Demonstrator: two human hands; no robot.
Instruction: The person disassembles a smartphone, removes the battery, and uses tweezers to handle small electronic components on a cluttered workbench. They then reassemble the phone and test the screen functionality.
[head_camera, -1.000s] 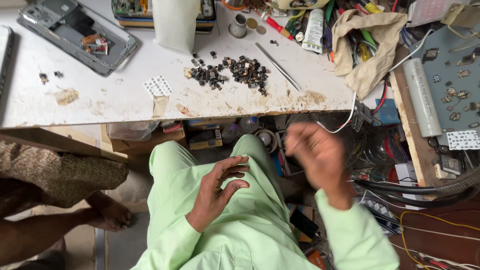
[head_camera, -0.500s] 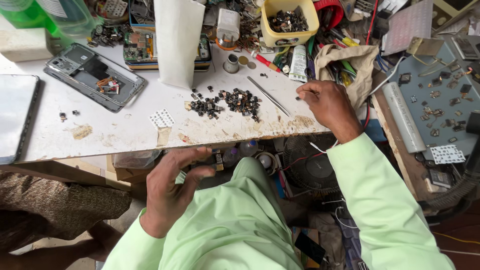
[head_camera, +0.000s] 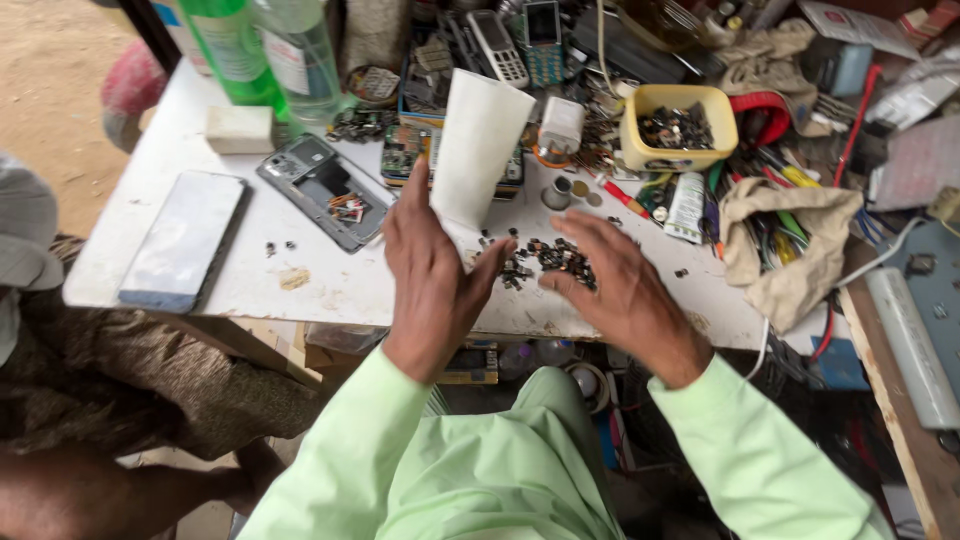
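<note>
Seen from the head camera, a person in pale green sleeves holds both hands over a white worktable (head_camera: 300, 285) crowded with phone parts. The left hand (head_camera: 432, 270) is raised on edge, fingers straight and together, gripping nothing; its fingertips stand in front of a tall white paper cone (head_camera: 480, 140) just beyond it. The right hand (head_camera: 615, 285) hovers palm down with fingers spread apart, empty, directly over the near right side of a pile of small dark parts (head_camera: 545, 262) scattered at the middle of the table; whether the fingertips touch the parts cannot be told.

Left of the hands lie an opened phone body (head_camera: 322, 190) and, farther left, a flat phone (head_camera: 183, 240) face up near the table's edge. At the far side stand green and clear bottles (head_camera: 265, 55). A yellow tub (head_camera: 680, 125) of small parts sits far right, with a crumpled tan cloth (head_camera: 790, 235) near it.
</note>
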